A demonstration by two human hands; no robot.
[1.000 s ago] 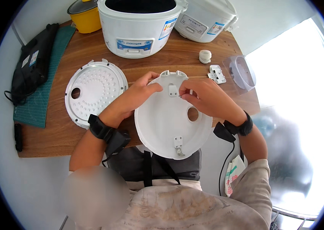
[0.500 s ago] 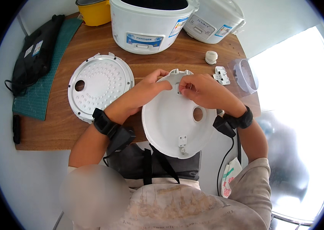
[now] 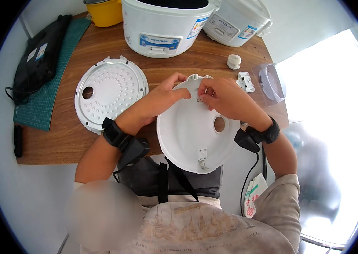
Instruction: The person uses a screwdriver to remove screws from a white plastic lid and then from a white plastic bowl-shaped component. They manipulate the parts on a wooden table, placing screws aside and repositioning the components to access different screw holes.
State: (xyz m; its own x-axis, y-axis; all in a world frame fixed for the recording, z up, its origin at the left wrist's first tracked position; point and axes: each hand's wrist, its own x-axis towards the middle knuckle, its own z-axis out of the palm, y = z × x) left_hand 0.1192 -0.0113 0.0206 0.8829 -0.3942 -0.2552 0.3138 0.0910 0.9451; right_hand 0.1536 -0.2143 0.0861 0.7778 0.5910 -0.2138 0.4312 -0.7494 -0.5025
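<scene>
A white rice cooker lid shell [image 3: 183, 131], hollow side up, is tilted at the table's front edge, partly over my lap. My left hand [image 3: 168, 98] grips its upper left rim, the thumb lying inside and the other fingers hidden behind. At the upper part of the shell, by a small fitting, my right hand [image 3: 226, 97] is closed in a pinch. Whatever sits between those fingertips is too small to make out. The shell has a round hole at its right and a small white bracket [image 3: 202, 154] near its lower rim. Left of it lies a dimpled metal inner lid [image 3: 111, 95].
A white rice cooker body [image 3: 162, 27], a second rice cooker [image 3: 234, 23] and a yellow pot [image 3: 105, 15] stand at the back. A round white cap [image 3: 234, 62], white plastic part [image 3: 246, 81] and clear cover [image 3: 271, 83] lie right; a green mat [image 3: 39, 106] with black bag [image 3: 43, 51], left.
My right hand's fingers have shifted slightly at the upper fitting, with the wrist turned a little. My left hand and the lid shell stay nearly in place.
</scene>
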